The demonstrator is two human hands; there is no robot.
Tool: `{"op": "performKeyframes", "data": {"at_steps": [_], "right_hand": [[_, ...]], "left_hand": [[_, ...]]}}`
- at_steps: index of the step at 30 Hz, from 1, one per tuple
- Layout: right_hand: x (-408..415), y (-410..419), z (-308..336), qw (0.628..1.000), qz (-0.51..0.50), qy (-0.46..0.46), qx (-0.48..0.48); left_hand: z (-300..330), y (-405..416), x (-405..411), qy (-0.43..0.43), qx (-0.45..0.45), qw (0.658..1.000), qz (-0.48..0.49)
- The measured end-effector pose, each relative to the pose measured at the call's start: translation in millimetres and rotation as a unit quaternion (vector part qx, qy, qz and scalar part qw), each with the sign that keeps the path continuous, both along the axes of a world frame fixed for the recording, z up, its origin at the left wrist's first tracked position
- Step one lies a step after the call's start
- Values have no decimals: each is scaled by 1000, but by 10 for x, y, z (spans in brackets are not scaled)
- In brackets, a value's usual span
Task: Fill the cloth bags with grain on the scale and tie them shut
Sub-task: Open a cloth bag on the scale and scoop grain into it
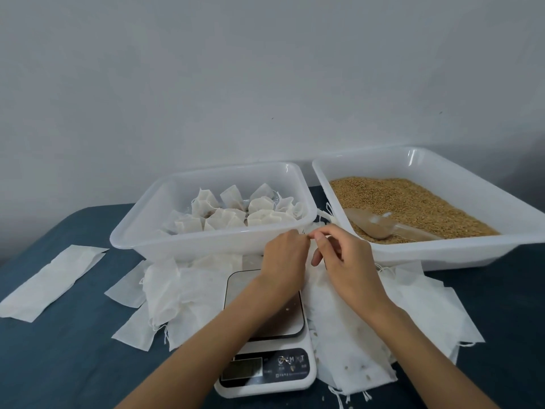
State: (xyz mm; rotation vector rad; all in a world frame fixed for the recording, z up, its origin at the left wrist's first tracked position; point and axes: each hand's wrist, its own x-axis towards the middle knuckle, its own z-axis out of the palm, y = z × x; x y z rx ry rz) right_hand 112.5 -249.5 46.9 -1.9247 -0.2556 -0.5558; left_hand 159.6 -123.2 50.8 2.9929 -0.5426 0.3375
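A thin drawstring is pinched between the fingertips of the left hand (284, 255) and the right hand (342, 258), above the scale (265, 329). The cloth bag itself is hidden behind them. It is judged light, soft and floppy once filled with grain (407, 205), so it is best gripped at the gathered neck, by the cords.

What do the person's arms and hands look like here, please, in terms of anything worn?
Both forearms are bare as far as the frame shows: no sleeves reach into view. The left hand and right hand wear no gloves, and no rings, watch or bracelet are visible on the wrists. Fingernails are too small to judge. The upper arms are out of frame.
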Motion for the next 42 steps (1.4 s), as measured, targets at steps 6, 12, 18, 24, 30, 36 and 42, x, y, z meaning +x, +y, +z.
{"op": "performKeyframes", "data": {"at_steps": [6,12,18,24,30,36,42], "right_hand": [[13,12,5,1000,-3,-14,2],[7,2,31,999,-4,-51,15],[1,6,39,996,-8,-84,24],[-7,0,48,996,2,-80,40],[-8,-10,30,997,-3,-70,32],[-12,4,27,1000,4,-18,3],[-63,85,80,942,215,193,172]], "left_hand": [[-30,-73,4,10,-16,1000,-21],[15,-188,-42,72,-131,986,-77],[80,-128,-27,87,-251,950,-162],[93,-17,10,46,-328,932,-149],[96,205,-55,63,-377,913,-141],[147,505,-223,112,-608,780,-92],[49,777,-422,271,-734,610,-124]]}}
